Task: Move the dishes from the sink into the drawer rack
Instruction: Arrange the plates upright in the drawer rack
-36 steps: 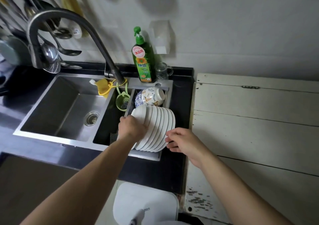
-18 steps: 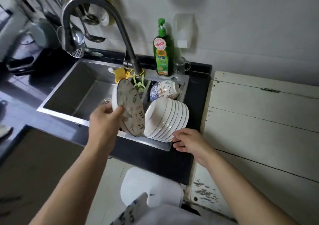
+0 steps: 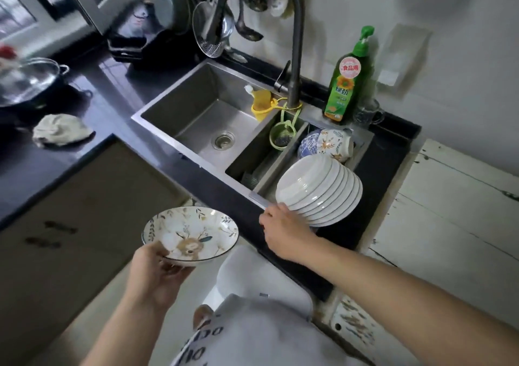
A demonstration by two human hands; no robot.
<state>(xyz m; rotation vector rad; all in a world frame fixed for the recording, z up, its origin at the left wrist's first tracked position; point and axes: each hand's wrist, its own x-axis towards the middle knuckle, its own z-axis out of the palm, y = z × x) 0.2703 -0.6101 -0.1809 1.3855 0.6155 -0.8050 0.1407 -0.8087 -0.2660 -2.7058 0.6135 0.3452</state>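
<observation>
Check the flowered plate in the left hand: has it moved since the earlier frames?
Yes. The flowered plate has come out of the sink, toward the person, past the counter's front edge, held by the left hand.

Floral plate [image 3: 190, 236], shallow, cream with gold flower and leaf print, dark rim; held face-up and roughly level, out in front of the sink's [image 3: 179, 104] front edge. Stack of white plates [image 3: 320, 190] standing on edge, leaning, at the sink's right front corner. Patterned bowls [image 3: 325, 143] on their sides just behind the stack.
</observation>
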